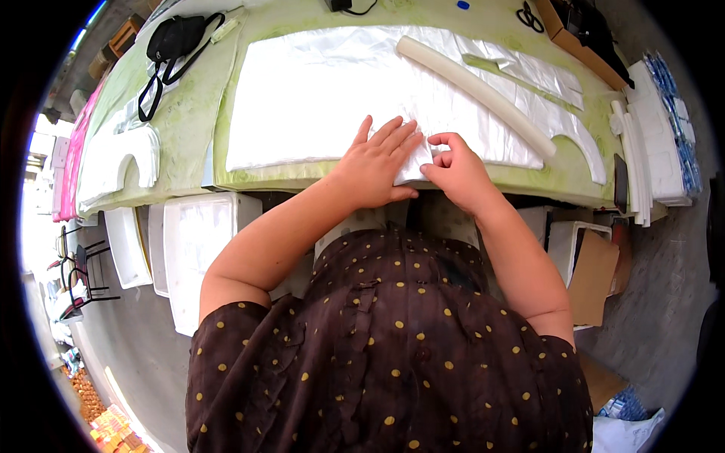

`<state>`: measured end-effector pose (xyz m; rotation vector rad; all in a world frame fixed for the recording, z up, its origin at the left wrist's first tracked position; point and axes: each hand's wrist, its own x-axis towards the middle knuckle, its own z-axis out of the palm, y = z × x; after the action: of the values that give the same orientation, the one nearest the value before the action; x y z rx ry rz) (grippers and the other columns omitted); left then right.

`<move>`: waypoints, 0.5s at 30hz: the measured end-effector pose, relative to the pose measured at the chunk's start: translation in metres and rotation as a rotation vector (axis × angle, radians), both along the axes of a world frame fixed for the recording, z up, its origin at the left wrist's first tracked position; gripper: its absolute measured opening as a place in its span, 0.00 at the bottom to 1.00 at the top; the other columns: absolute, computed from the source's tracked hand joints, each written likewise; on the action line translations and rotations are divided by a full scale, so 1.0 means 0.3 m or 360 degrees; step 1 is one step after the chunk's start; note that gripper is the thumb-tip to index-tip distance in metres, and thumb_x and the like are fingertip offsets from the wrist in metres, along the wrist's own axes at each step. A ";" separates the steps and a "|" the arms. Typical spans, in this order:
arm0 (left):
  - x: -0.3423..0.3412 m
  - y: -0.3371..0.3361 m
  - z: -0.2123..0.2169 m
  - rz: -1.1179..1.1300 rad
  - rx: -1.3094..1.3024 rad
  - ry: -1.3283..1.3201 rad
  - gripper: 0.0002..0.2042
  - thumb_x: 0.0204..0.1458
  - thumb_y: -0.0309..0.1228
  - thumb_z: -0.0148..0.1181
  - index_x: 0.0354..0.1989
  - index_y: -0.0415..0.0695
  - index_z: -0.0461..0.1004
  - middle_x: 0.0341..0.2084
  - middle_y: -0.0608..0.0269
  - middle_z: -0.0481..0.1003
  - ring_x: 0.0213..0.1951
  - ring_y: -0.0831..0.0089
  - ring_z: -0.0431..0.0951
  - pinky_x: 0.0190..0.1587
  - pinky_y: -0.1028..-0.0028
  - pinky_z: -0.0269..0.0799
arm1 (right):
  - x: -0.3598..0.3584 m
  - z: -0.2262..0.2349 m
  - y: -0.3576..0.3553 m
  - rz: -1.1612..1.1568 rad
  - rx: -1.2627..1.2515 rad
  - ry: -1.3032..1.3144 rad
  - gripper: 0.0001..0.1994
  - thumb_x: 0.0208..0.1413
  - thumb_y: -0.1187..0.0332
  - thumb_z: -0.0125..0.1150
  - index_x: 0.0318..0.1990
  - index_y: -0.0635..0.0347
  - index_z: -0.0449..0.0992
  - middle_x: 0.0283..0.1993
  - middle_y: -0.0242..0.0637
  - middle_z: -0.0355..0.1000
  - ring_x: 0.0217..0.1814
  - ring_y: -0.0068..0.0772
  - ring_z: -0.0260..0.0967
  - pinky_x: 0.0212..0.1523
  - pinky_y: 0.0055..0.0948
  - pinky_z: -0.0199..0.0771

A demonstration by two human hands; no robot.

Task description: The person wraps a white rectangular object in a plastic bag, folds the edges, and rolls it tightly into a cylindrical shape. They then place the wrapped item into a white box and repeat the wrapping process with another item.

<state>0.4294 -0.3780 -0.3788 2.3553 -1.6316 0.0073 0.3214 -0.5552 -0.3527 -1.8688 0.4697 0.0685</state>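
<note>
A wide stack of white plastic bags (317, 98) lies flat on a green-covered table (189, 128). My left hand (375, 162) rests palm down on the stack's near edge with fingers spread. My right hand (453, 167) is beside it, thumb and fingers pinched on the edge of the top bag sheet. A long white foam roll (476, 92) lies diagonally across the right part of the stack.
A black pouch with strap (175, 39) lies at the table's far left. More cut white bags (117, 158) sit at the left end, white stacks (657, 143) at the right. White bins (198, 249) and cardboard boxes (593, 275) stand below the table. Scissors (530, 16) lie far back.
</note>
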 end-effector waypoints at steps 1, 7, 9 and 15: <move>-0.010 0.014 0.002 -0.0049 -0.0010 -0.0004 0.39 0.51 0.46 0.62 0.71 0.46 0.57 0.71 0.58 0.56 0.73 0.60 0.52 0.72 0.45 0.41 | -0.031 -0.001 0.007 0.0012 0.0090 0.0009 0.22 0.52 0.71 0.65 0.54 0.62 0.67 0.27 0.28 0.69 0.30 0.20 0.65 0.33 0.26 0.68; -0.028 0.018 -0.013 -0.0129 0.0023 -0.0136 0.36 0.47 0.24 0.54 0.70 0.51 0.60 0.71 0.65 0.59 0.72 0.66 0.55 0.72 0.46 0.44 | -0.196 -0.080 0.007 0.0189 0.0181 -0.0182 0.18 0.53 0.73 0.66 0.52 0.60 0.71 0.34 0.28 0.70 0.34 0.17 0.64 0.38 0.22 0.68; -0.029 0.028 -0.027 -0.0129 0.0002 -0.0144 0.36 0.48 0.26 0.57 0.70 0.53 0.60 0.71 0.66 0.58 0.72 0.67 0.55 0.72 0.46 0.44 | -0.226 -0.067 0.015 0.0230 -0.0572 -0.0469 0.24 0.45 0.74 0.68 0.53 0.54 0.73 0.42 0.37 0.71 0.44 0.37 0.68 0.50 0.36 0.71; -0.037 0.029 -0.011 -0.0122 0.0028 -0.0132 0.37 0.49 0.36 0.66 0.71 0.54 0.59 0.71 0.68 0.57 0.72 0.67 0.54 0.72 0.47 0.45 | -0.139 -0.095 0.014 0.0426 -0.1449 -0.1215 0.32 0.37 0.72 0.73 0.57 0.44 0.76 0.63 0.35 0.65 0.66 0.49 0.59 0.66 0.48 0.59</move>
<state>0.4184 -0.3692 -0.3820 2.3326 -1.7669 0.0769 0.2798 -0.5509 -0.3811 -2.6137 -0.3584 -0.7716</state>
